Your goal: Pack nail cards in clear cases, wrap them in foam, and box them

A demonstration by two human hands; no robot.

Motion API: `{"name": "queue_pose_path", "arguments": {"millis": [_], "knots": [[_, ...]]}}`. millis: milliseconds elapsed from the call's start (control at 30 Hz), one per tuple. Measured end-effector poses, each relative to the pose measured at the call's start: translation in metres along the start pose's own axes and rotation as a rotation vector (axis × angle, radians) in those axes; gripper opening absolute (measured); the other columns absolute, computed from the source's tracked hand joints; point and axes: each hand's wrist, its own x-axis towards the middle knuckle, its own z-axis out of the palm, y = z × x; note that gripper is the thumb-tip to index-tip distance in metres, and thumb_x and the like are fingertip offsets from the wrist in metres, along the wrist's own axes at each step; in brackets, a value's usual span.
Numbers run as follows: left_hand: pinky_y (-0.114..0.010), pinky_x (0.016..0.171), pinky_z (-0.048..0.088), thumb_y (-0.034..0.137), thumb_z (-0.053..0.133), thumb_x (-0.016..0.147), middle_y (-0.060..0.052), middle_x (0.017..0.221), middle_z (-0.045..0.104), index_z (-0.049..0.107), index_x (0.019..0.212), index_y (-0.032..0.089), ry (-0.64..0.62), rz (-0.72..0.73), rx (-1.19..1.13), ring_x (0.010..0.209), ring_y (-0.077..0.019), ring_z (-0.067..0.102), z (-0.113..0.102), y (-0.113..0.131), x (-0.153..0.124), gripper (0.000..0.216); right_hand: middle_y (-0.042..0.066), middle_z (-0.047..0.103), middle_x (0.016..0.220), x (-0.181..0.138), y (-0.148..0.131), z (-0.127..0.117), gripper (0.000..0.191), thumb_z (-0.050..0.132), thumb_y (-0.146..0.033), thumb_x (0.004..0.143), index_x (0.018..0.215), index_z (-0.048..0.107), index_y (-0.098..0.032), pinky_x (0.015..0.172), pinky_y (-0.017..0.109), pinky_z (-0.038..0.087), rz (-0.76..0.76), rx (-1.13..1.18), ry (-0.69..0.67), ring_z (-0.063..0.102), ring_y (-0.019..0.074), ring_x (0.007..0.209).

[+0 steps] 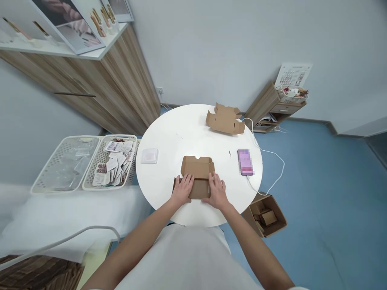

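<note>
A small brown cardboard box [200, 189], partly folded, lies near the front edge of the round white table [163, 133]. Its lid flap [197, 166] stands open on the far side, with a half-round notch in the top edge. My left hand [182, 189] grips the box's left side, fingers over the wall and thumb at the near edge. On the opposite side, my right hand [217, 191] holds the right wall in the same way. Parts of both side walls are hidden under my fingers.
A flat cardboard blank [225, 119] lies at the table's back right. A phone [245, 162] with a white cable is at the right, a stack of clear packets [149, 156] at the left. White baskets [87, 161] stand further left; a carton [269, 217] sits on the floor.
</note>
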Motion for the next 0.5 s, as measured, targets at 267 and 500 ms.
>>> {"name": "queue_pose_path", "arguments": {"millis": [267,500], "knots": [[-0.052,0.103,0.008,0.039,0.077,0.043,-0.016,0.138,0.029,0.023,0.135,0.020,-0.006,0.050,-0.087,0.130,-0.0353,0.015,0.001,-0.005,-0.022,0.108,0.012,0.023,0.140,-0.017,-0.021,0.023,0.109,0.071,-0.030,0.055,0.138,0.001,-0.022,0.101,0.045,0.012,0.050,-0.208,-0.048,0.013,0.0285,0.130],[-0.053,0.101,0.015,0.045,0.061,0.065,-0.017,0.145,0.011,0.014,0.137,0.017,0.226,-0.315,-0.262,0.132,-0.0350,0.007,0.007,-0.033,-0.063,0.091,0.012,0.034,0.130,-0.020,-0.033,0.022,0.096,0.072,-0.032,0.052,0.133,0.021,-0.022,0.098,0.043,0.014,0.080,-0.212,0.003,0.026,0.0289,0.120]]}}
